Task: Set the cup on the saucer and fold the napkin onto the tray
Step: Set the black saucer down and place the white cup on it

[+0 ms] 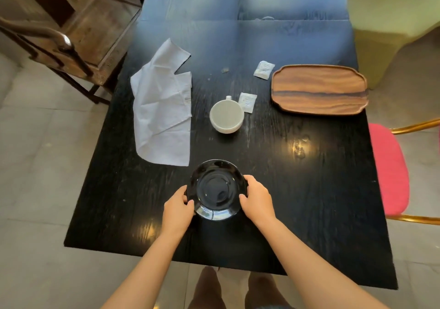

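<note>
A glossy black saucer sits near the front middle of the black table. My left hand grips its left rim and my right hand grips its right rim. Beyond it stands an empty white cup, upright, handle pointing away. A crumpled pale napkin lies spread out at the left of the table. An empty wooden tray rests at the far right.
Two small white sachets lie on the table, one left of the tray and one touching the cup. A wooden chair stands at the left, a red-seated chair at the right.
</note>
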`<state>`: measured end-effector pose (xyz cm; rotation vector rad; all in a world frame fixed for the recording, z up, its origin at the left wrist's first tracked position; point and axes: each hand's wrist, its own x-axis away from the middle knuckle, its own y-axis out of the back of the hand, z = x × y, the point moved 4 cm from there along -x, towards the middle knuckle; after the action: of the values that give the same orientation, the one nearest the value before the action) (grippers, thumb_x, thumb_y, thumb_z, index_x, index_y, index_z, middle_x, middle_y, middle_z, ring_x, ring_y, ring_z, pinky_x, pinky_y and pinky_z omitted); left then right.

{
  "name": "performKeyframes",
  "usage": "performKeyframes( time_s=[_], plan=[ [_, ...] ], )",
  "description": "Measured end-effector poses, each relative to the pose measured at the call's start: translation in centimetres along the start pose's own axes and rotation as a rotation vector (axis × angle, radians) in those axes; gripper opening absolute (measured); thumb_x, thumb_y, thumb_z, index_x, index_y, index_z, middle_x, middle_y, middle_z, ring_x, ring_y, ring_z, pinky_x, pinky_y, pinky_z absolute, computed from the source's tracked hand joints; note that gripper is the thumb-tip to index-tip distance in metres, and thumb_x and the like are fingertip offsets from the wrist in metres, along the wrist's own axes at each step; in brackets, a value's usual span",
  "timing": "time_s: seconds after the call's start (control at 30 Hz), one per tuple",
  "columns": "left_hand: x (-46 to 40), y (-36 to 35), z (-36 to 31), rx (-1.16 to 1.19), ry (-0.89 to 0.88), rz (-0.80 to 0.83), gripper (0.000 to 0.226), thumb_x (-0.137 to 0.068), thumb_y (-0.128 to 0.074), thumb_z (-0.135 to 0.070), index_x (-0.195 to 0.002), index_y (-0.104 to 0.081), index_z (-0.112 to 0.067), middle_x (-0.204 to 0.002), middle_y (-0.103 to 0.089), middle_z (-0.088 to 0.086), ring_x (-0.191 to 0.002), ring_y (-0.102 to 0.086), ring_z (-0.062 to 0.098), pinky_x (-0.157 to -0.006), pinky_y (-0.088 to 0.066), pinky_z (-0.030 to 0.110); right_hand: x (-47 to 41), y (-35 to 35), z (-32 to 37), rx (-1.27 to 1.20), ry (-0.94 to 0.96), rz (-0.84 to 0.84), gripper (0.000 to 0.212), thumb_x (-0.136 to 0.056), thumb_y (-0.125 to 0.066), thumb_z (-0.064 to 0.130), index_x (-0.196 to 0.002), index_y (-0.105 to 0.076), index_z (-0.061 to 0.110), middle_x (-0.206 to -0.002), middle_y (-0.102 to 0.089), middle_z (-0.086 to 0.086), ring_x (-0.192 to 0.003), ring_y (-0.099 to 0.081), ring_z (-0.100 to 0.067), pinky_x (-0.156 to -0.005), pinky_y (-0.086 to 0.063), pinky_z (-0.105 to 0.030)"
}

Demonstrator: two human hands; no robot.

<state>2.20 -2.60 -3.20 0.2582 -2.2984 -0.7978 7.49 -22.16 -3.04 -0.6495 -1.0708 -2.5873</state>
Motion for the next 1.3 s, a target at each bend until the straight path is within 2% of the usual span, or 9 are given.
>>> performKeyframes(
  time_s=[0.13,0.3,0.4,0.47,0.6,0.9,1.03,1.2,1.3],
  plan=[
    [1.1,-1.5,-2.9,0.161,-0.011,-0.022,0.047,-0.088,-0.056,-0.003,-0.132,-0.049,-0.016,-0.076,-0.065,0.004,-0.072,-0.066,0.016,-0.084,-0.055,0.041,0.0,3.8,-1.9,-0.160,-0.026,-0.072,0.043,-0.084,-0.053,0.004,-0.122,-0.053,0.023,-0.077,-0.052,0.009,-0.077,-0.054,-0.012,-0.074,-0.044,-0.023],
    [1.9,-6.1,-9.7,0.269,-0.130,0.050,0.046,-0.089,-0.056,-0.004,-0.132,-0.047,-0.014,-0.083,-0.063,0.006,-0.072,-0.063,0.013,-0.065,-0.052,0.022,-0.3,11.0,-6.2,-0.314,-0.057,-0.245,0.049,-0.084,-0.052,0.001,-0.126,-0.055,0.025,-0.080,-0.054,0.000,-0.069,-0.051,-0.012,-0.071,-0.044,-0.019],
    [1.6,-10.0,-13.2,0.292,-0.200,0.101,0.041,-0.088,-0.056,-0.004,-0.127,-0.051,-0.014,-0.079,-0.063,0.002,-0.067,-0.062,0.010,-0.059,-0.050,0.021,-1.0,15.1,-9.2,-0.320,-0.063,-0.330,0.050,-0.083,-0.053,0.000,-0.126,-0.056,0.025,-0.075,-0.052,0.002,-0.062,-0.048,-0.009,-0.064,-0.041,-0.017],
    [1.4,-12.7,-15.1,0.282,-0.233,0.145,0.041,-0.088,-0.056,-0.003,-0.127,-0.051,-0.013,-0.079,-0.064,0.003,-0.067,-0.063,0.010,-0.060,-0.052,0.022,-1.5,17.5,-11.3,-0.317,-0.078,-0.372,0.050,-0.082,-0.054,0.000,-0.126,-0.056,0.025,-0.073,-0.051,0.003,-0.062,-0.048,-0.011,-0.066,-0.043,-0.022],
    [0.7,-17.4,-18.0,0.281,-0.272,0.203,0.041,-0.088,-0.055,-0.002,-0.128,-0.051,-0.011,-0.077,-0.064,0.003,-0.065,-0.062,0.010,-0.058,-0.051,0.017,-3.3,21.0,-15.5,-0.312,-0.091,-0.424,0.052,-0.079,-0.055,-0.002,-0.124,-0.058,0.024,-0.070,-0.051,0.002,-0.065,-0.052,-0.022,-0.073,-0.052,-0.044],
    [0.5,-22.1,-20.0,0.255,-0.309,0.250,0.039,-0.088,-0.055,-0.004,-0.125,-0.055,-0.017,-0.079,-0.068,0.004,-0.067,-0.066,0.010,-0.058,-0.052,0.016,-5.0,22.9,-20.5,-0.370,-0.141,-0.436,0.052,-0.078,-0.055,-0.007,-0.118,-0.062,0.025,-0.065,-0.050,0.002,-0.064,-0.051,-0.023,-0.077,-0.052,-0.053],
    [0.3,-22.6,-19.7,0.250,-0.299,0.266,0.041,-0.088,-0.056,-0.004,-0.127,-0.054,-0.017,-0.081,-0.069,0.005,-0.069,-0.067,0.011,-0.058,-0.052,0.016,-5.0,22.8,-21.2,-0.389,-0.136,-0.415,0.052,-0.078,-0.054,-0.008,-0.118,-0.061,0.026,-0.065,-0.049,0.002,-0.063,-0.050,-0.023,-0.076,-0.051,-0.052],
    [0.1,-22.0,-19.2,0.242,-0.315,0.238,0.044,-0.088,-0.057,-0.004,-0.130,-0.052,-0.017,-0.081,-0.069,0.005,-0.072,-0.067,0.013,-0.061,-0.053,0.016,-4.9,22.1,-20.6,-0.413,-0.131,-0.366,0.057,-0.080,-0.054,-0.008,-0.111,-0.052,0.039,-0.066,-0.049,0.004,-0.052,-0.051,-0.016,-0.069,-0.055,-0.050],
    [0.1,-21.8,-19.1,0.247,-0.315,0.248,0.046,-0.088,-0.057,-0.004,-0.131,-0.050,-0.017,-0.080,-0.069,0.003,-0.071,-0.067,0.012,-0.061,-0.054,0.017,-4.8,22.1,-20.3,-0.428,-0.126,-0.354,0.054,-0.082,-0.053,-0.008,-0.116,-0.054,0.033,-0.069,-0.049,0.003,-0.052,-0.052,-0.015,-0.067,-0.056,-0.048]
  ],
)
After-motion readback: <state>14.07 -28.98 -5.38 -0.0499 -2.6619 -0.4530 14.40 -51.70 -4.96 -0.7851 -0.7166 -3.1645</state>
